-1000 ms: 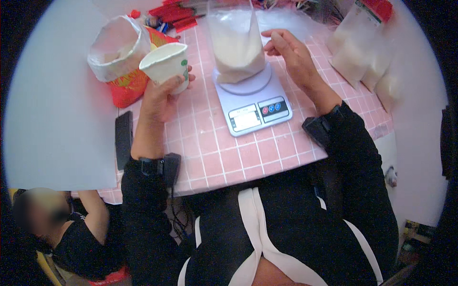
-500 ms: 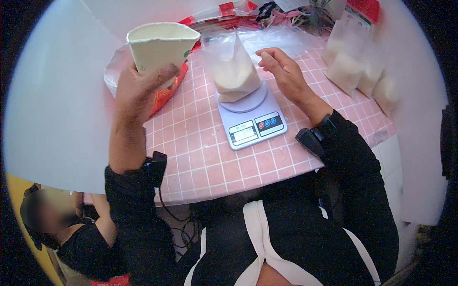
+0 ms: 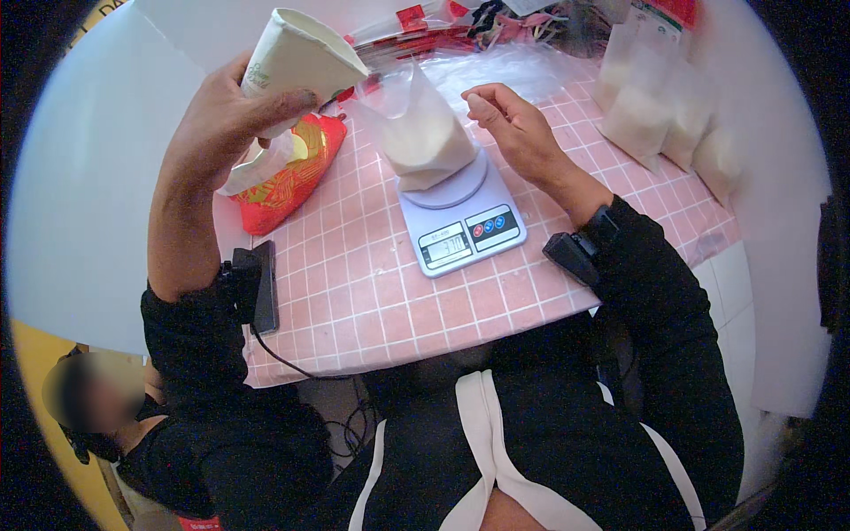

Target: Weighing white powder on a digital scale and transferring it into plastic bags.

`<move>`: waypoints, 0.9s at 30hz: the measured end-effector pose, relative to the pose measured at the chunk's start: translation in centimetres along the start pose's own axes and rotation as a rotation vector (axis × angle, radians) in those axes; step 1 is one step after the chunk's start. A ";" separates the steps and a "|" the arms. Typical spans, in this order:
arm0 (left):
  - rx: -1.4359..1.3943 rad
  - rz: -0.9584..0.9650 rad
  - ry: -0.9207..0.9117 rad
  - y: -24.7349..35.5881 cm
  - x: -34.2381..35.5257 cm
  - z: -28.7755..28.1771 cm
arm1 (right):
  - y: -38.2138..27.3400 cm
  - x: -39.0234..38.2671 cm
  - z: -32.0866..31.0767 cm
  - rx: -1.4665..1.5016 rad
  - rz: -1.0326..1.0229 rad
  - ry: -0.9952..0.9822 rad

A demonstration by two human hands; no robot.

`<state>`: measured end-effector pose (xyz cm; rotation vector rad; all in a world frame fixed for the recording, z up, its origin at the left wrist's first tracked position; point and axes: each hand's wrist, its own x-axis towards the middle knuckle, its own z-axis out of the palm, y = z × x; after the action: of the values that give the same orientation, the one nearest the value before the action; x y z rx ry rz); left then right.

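In my left hand (image 3: pixel 221 115) is a pale paper cup (image 3: pixel 301 57) with a squeezed oval mouth, tilted to the right above the table. A translucent plastic bag (image 3: pixel 429 146), partly filled with fine white grains, stands open on a white kitchen scale (image 3: pixel 460 221) with a lit display. My right hand (image 3: pixel 513 124) is close to the bag's right side, thumb and forefinger brought together. I cannot make out whether bag film lies between them. Below my left hand lies an open red and gold packet (image 3: pixel 297 181).
Several filled translucent bags (image 3: pixel 637 124) stand at the right of the pink tiled tabletop (image 3: pixel 354 301). Flat clear plastic bags (image 3: pixel 505 75) and red packaging (image 3: pixel 416 40) lie at the back. Black devices are strapped to my wrists. Another person (image 3: pixel 97 398) is at lower left.
My left hand has moved left and up, and the cup has tipped to the right. More of the red packet shows. My right hand stays beside the bag.
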<state>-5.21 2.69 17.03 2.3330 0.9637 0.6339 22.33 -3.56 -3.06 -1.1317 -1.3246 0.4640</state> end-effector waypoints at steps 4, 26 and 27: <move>0.079 -0.017 -0.020 0.4 0.0 0.2 | -0.4 0.0 -0.1 -0.046 -0.002 -0.004; 0.111 -0.052 -0.016 0.0 0.2 -0.1 | 0.1 0.0 -0.2 -0.106 -0.008 -0.002; 0.091 -0.016 0.002 -0.2 0.2 0.1 | 0.0 0.0 -0.3 -0.107 -0.008 -0.002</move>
<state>-5.13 2.90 16.90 2.4016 1.0318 0.5975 22.61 -3.69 -3.03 -1.2137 -1.3683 0.3928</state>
